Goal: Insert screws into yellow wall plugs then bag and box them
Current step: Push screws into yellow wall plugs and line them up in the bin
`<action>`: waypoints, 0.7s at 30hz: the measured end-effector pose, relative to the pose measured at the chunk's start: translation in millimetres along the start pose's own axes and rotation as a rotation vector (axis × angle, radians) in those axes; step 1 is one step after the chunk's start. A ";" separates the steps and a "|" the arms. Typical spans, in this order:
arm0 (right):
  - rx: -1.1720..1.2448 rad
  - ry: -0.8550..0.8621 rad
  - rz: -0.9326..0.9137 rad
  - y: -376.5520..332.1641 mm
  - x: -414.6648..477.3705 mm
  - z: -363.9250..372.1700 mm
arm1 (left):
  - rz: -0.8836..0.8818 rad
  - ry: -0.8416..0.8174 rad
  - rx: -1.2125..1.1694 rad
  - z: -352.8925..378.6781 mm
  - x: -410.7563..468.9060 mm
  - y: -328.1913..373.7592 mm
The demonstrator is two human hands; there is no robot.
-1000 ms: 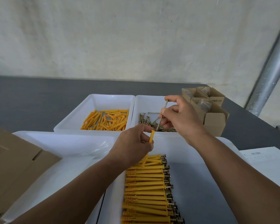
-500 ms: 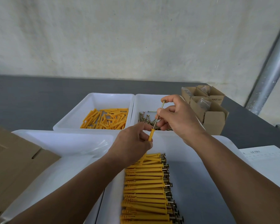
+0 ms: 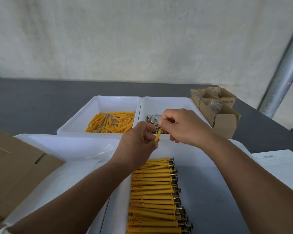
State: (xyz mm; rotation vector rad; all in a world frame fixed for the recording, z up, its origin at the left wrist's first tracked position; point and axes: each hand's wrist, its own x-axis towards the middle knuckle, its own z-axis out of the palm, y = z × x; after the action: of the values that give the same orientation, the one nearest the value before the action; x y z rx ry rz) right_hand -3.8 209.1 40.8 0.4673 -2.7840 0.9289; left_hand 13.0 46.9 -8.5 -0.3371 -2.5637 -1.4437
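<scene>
Fingers (image 3: 146,129) of the left hand (image 3: 139,141) pinch a yellow wall plug (image 3: 158,135) over the far rim of the near tray (image 3: 184,149). Right hand (image 3: 181,125) fingers curl at its upper end; whether they grip a screw cannot be told. Align both axes, then press straight home.

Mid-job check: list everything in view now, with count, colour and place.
trays: four, white, two far, two near
loose plugs: many, yellow, far left tray
loose screws: pile, brassy, far right tray
plugs with screws: long row, yellow, near right tray
bag: one, clear, near left tray
flat cardboard: one, brown, left edge
boxes: about three, brown, open, far right
paper: one, white, right edge
table: one, dark grey, under everything
pipe: one, silver, right wall
held plug: one, yellow, between the hands
left hand: one, grip pinching the held plug
right hand: one, curled at its top end; what it holds is hidden
</scene>
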 end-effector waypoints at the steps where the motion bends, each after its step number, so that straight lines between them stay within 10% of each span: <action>1: -0.074 -0.006 -0.029 -1.3 -0.6 -2.0 | 0.005 -0.004 0.014 0.2 -0.1 0.1; 10: -0.502 -0.232 -0.135 -6.9 -6.2 -7.3 | 0.052 -0.075 0.205 2.5 -2.9 0.1; 21: -0.374 -0.657 0.212 -0.3 -10.8 6.0 | 0.203 -0.312 0.749 9.8 -8.2 0.0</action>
State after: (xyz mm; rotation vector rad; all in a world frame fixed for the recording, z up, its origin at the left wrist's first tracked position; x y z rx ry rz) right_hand 6.0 207.8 33.4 0.4891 -3.5487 0.2805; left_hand 20.5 54.4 -15.7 -0.7030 -2.9614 -0.3182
